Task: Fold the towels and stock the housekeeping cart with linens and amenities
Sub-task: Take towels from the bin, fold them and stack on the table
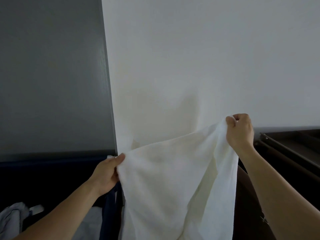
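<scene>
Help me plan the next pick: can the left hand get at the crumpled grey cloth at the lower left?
Probably not yet. The left hand pinches a corner of the white towel, so it is busy. The crumpled grey cloth lies low beside that forearm with nothing visibly covering it.

We hold a white towel (174, 184) up before a white wall (199, 58), our left hand (107, 172) pinching one top corner low and our right hand (239, 130) gripping the other corner higher, so the top edge slopes and the cloth hangs down. At lower left lies grey crumpled fabric (12, 220) in a dark bin (52, 172); at right stands a dark brown frame (290, 149).
</scene>
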